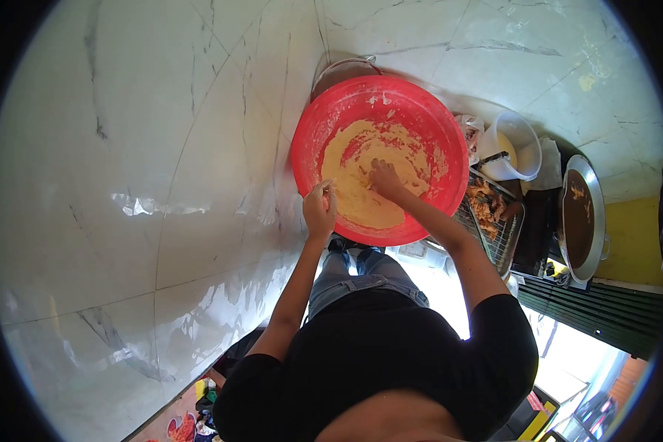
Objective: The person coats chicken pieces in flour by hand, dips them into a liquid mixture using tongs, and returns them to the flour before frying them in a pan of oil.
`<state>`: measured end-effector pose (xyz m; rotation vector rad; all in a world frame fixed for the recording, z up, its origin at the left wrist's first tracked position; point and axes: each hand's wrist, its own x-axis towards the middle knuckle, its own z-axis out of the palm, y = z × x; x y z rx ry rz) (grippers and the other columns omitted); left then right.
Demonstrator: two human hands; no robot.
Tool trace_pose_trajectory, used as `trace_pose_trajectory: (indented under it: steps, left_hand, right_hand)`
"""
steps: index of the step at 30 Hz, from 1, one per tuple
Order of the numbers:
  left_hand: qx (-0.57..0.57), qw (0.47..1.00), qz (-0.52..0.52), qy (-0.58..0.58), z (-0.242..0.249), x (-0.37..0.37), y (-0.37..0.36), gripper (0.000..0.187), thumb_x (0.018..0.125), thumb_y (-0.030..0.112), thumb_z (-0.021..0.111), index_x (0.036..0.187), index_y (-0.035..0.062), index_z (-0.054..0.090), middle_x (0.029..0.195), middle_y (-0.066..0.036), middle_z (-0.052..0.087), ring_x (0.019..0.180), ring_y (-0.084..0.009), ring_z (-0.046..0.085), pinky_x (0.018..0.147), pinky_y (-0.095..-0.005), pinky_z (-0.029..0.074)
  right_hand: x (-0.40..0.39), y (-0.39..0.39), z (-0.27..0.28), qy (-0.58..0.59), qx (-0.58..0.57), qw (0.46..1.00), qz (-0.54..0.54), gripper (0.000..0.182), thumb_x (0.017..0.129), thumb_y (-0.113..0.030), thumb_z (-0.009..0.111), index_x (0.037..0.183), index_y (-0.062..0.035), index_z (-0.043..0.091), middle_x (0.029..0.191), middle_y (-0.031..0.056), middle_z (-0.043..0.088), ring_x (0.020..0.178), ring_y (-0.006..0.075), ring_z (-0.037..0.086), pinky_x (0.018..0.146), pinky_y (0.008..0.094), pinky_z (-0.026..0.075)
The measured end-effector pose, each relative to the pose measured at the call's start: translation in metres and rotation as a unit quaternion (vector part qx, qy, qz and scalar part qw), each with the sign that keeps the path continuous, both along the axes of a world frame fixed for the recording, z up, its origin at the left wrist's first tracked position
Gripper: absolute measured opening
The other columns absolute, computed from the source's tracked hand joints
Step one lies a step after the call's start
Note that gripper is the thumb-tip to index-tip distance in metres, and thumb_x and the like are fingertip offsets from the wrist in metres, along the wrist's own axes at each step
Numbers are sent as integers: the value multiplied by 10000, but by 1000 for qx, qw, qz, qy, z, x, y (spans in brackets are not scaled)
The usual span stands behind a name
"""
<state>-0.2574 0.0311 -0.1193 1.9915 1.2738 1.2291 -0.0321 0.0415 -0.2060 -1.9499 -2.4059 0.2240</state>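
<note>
A wide red basin (427, 110) stands in front of me, with yellowish flour (372, 210) spread over its bottom and smeared up its sides. My right hand (385, 179) reaches into the middle of the flour, fingers down and partly buried, so what they hold, if anything, is hidden. At the basin's left rim is my left hand (320, 210), its fingers bent and drawn together near the edge of the flour. Whether something small lies between those fingers is too small to tell.
Right of the basin, a wire rack (502, 247) holds fried pieces (485, 206). Behind it stands a white bucket (527, 140) with pale liquid. Farther right is a large metal pan (597, 221) of brown oil. Marbled tile walls (125, 184) rise at the left and back.
</note>
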Motion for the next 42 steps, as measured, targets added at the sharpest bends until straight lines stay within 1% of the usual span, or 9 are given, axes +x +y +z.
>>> trace_pose_trajectory:
  steps: [6,9,15,18,24,30,33,39,42]
  left_hand:
    - [-17,1000,3,-9,6,2,-1,183,840,125,537,969,14,603,845,-149,640,763,-298,609,698,-373,449]
    - [-22,1000,1,-12,10,2,-1,178,836,121,539,961,15,607,850,-149,642,771,-299,611,699,-369,450]
    - [5,1000,-1,2,4,1,0,185,845,135,548,986,33,611,854,-123,642,737,-244,612,705,-341,452]
    - [1,1000,-1,-4,5,1,0,171,838,126,551,970,36,613,858,-118,644,738,-247,611,710,-345,447]
    - [5,1000,-11,14,15,1,-2,145,824,99,541,932,42,619,851,-128,645,763,-286,608,704,-369,436]
    - [15,1000,-10,24,9,-1,-2,151,812,104,567,945,51,615,867,-109,647,755,-261,603,705,-354,440]
    - [5,1000,-15,3,6,0,-1,151,808,106,570,942,53,615,871,-104,648,757,-262,604,722,-352,437]
    - [2,1000,-17,23,10,-1,-1,145,809,104,566,932,49,619,868,-107,650,781,-264,615,716,-351,445]
    - [-2,1000,-21,11,9,-1,0,142,808,103,565,926,47,622,864,-109,651,777,-266,614,709,-354,448]
  right_hand:
    - [-21,-10,-4,-40,-42,998,34,272,711,-297,671,880,-86,692,1190,133,411,1122,285,372,854,421,365]
    - [-10,-10,11,48,-90,995,17,311,717,-340,669,877,-74,689,1208,141,408,1129,299,367,872,460,352]
    - [-33,-13,56,37,-124,992,0,508,658,-492,684,929,-62,680,1248,175,403,1171,311,346,898,499,335]
    - [-63,-24,50,-83,-98,992,-13,587,613,-535,696,958,-61,674,1246,182,415,1187,306,340,886,497,346]
    - [-69,-12,23,-141,-136,981,12,646,593,-549,706,990,-41,660,1280,202,395,1229,339,303,897,510,342]
    - [-28,8,29,103,-231,967,16,487,601,-494,711,892,-103,702,1154,233,459,1128,375,396,885,471,379]
    - [-6,19,14,125,-264,955,-44,426,627,-498,689,834,-126,711,1101,244,475,1056,390,434,881,469,387]
    - [11,9,15,116,-100,985,-75,326,632,-356,746,892,-166,699,1072,152,484,1038,340,423,831,436,403]
    - [-8,-1,20,102,-82,991,-35,404,616,-393,737,939,-156,687,1132,168,442,1122,349,381,875,471,387]
